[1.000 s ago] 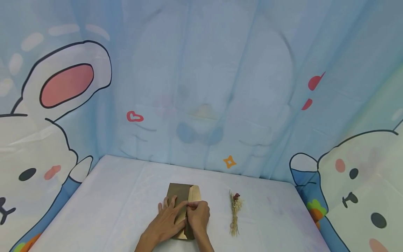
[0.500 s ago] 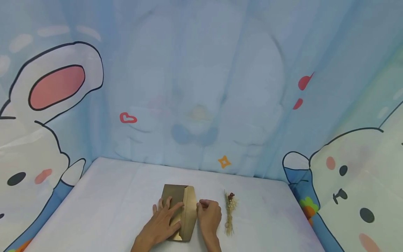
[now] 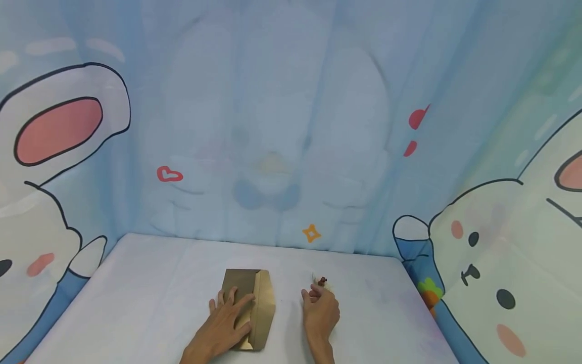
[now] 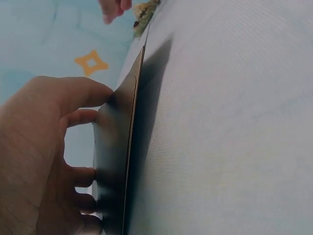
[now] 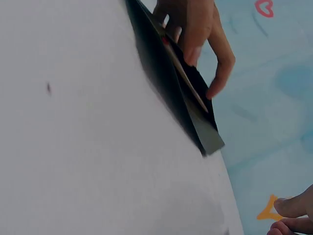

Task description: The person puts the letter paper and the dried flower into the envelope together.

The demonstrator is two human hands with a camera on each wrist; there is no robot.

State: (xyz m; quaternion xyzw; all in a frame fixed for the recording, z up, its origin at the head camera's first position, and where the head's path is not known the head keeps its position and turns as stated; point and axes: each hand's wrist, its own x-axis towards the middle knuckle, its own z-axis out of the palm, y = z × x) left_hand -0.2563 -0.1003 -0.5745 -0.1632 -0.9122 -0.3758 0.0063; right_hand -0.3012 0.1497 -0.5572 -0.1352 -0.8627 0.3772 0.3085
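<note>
A gold-brown paper envelope (image 3: 264, 311) lies on the white cloth with its flap folded out to the right. My left hand (image 3: 223, 323) rests on it, fingers spread and thumb near the flap's crease. In the right wrist view the mouth of the envelope (image 5: 211, 139) gapes, and the thin pale edge of something flat (image 5: 188, 81) shows inside. A small bunch of dried flowers (image 3: 322, 281) with a dark red bloom lies to the right. Over it hovers my right hand (image 3: 321, 314), fingers loosely bent and nothing visible in them; it hides most of the stems.
White cloth covers the table (image 3: 154, 303). Behind it hangs a light blue curtain (image 3: 273, 101) printed with cartoon animals, close to the table's back edge. Bare cloth lies left of the envelope and right of the flowers.
My right hand has left the envelope and moved right, over the dried flowers. The flap has swung out flat to the right. My left hand stays on the envelope; the head view has turned slightly right.
</note>
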